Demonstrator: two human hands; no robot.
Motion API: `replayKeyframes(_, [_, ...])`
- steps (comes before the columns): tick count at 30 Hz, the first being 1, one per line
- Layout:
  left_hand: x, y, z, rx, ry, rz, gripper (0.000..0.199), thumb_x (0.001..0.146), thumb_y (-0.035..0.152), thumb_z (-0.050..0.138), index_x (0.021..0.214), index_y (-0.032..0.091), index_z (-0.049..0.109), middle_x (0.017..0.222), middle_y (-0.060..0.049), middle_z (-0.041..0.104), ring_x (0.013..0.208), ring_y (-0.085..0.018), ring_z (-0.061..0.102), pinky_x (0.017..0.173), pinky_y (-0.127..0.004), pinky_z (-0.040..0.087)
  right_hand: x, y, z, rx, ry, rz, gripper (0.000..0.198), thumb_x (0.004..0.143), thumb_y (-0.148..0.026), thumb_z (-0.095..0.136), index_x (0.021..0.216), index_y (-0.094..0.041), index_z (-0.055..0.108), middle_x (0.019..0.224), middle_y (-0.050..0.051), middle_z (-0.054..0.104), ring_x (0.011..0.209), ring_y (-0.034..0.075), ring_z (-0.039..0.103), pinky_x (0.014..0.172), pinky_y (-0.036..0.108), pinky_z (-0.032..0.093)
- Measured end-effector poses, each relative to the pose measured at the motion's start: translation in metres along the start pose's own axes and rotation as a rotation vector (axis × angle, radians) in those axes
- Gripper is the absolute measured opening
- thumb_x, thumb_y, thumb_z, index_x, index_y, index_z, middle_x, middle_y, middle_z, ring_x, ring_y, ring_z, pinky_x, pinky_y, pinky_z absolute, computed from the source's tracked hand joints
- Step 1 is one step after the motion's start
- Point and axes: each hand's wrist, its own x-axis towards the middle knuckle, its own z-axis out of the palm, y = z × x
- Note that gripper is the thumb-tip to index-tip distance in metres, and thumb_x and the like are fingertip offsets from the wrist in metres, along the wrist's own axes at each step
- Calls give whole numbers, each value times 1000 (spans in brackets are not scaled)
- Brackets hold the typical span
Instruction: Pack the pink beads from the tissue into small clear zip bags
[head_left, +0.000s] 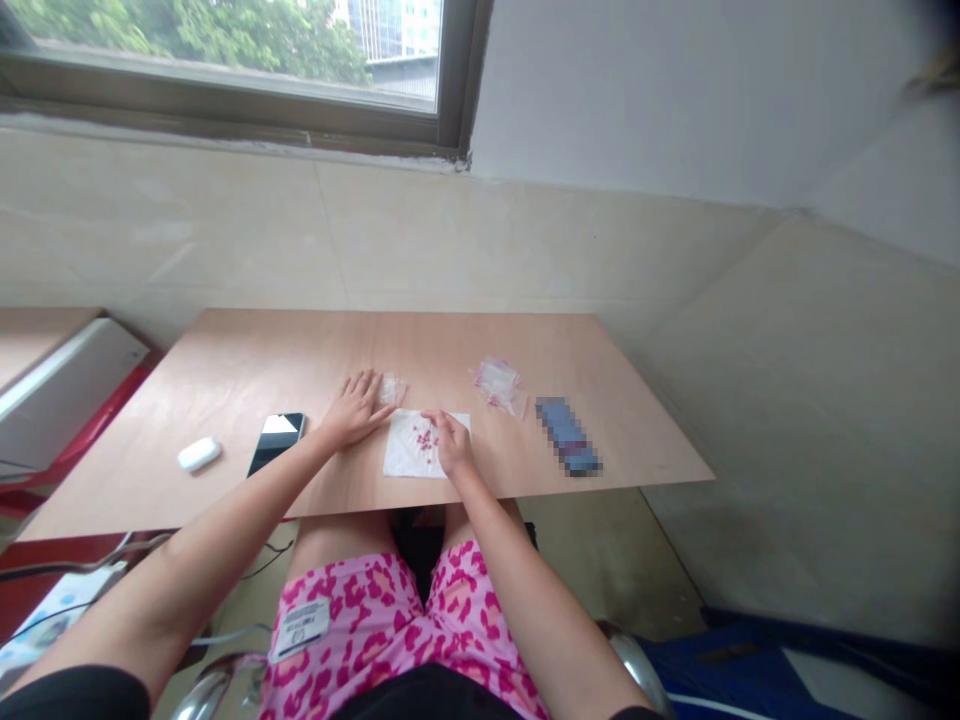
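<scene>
- Pink beads (424,438) lie loose in a small cluster on a white paper sheet (415,445), at the near edge of the wooden table (300,350).
- Right hand (452,443) rests on the sheet, fingers pinched narrow at the beads; whether it grips 1 cannot be told.
- Left hand (358,407) lies flat and spread, fingertips at an empty-looking clear bag (391,389).
- Filled bags (498,383) sit to the right; most beads remain unbagged.
- Bead count too small to make out.
</scene>
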Motion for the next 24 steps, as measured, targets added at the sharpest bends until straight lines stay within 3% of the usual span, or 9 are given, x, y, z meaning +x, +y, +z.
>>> replayKeyframes(5, [-12, 20, -15, -37, 118, -37, 83, 103, 63, 44, 164, 10, 24, 168, -26, 31, 158, -41, 26, 127, -57, 22, 7, -4, -1, 0, 6, 77, 58, 101, -64, 45, 104, -17, 79, 109, 13, 79, 98, 26, 74, 86, 36, 59])
replayKeyframes(7, [-21, 38, -28, -77, 193, -64, 76, 103, 57, 47, 162, 12, 29, 165, -26, 36, 154, -41, 33, 123, -58, 30, 14, -11, -15, -95, 24, 53, 52, 101, -57, 47, 106, -16, 78, 109, 14, 79, 96, 26, 74, 83, 36, 59])
replayKeyframes(10, [-44, 78, -46, -171, 255, -37, 52, 105, 46, 51, 150, 20, 47, 152, -20, 51, 140, -38, 50, 115, -54, 42, 30, -24, -53, -276, 92, -11, 36, 95, -44, 58, 111, -17, 76, 110, 12, 78, 100, 26, 72, 94, 39, 57])
replayKeyframes(12, [-63, 112, -55, -252, 228, 9, 36, 104, 40, 54, 135, 22, 58, 137, -16, 62, 128, -35, 59, 108, -50, 48, 40, -33, -84, -407, 135, -37, 35, 91, -33, 63, 121, -17, 74, 123, 14, 74, 114, 28, 67, 107, 42, 50])
replayKeyframes(14, [-84, 148, -61, -332, 163, 25, 28, 103, 36, 55, 124, 20, 62, 122, -14, 67, 115, -32, 65, 99, -47, 52, 50, -41, -112, -726, 132, -59, 44, 91, -26, 64, 134, -15, 67, 140, 17, 65, 130, 29, 60, 114, 40, 44])
replayKeyframes(16, [-103, 183, -65, -384, 36, 60, 25, 102, 34, 57, 121, 19, 64, 114, -12, 69, 105, -31, 67, 92, -44, 53, 58, -48, -132, -1008, 59, -14, 53, 93, -28, 67, 144, -14, 59, 150, 18, 57, 136, 29, 56, 113, 37, 44])
replayKeyframes(18, [-119, 211, -67, -436, -75, 91, 22, 101, 31, 57, 117, 20, 66, 109, -11, 71, 100, -30, 68, 88, -41, 53, 63, -52, -144, -1158, -28, 61, 57, 93, -31, 70, 145, -15, 57, 147, 18, 60, 131, 30, 61, 106, 35, 48])
replayKeyframes(21, [-136, 232, -62, -482, -161, 74, 18, 100, 28, 56, 108, 20, 69, 103, -9, 72, 93, -29, 69, 82, -39, 51, 66, -58, -151, -1231, -71, 119, 56, 92, -34, 74, 143, -16, 58, 129, 16, 71, 116, 30, 68, 93, 33, 51])
replayKeyframes(24, [-144, 230, -52, -523, -214, 19, 18, 100, 28, 55, 102, 20, 71, 98, -9, 73, 89, -27, 69, 78, -37, 48, 65, -64, -152, -1277, -59, 131, 55, 92, -36, 74, 141, -16, 61, 125, 18, 72, 111, 32, 70, 88, 33, 50])
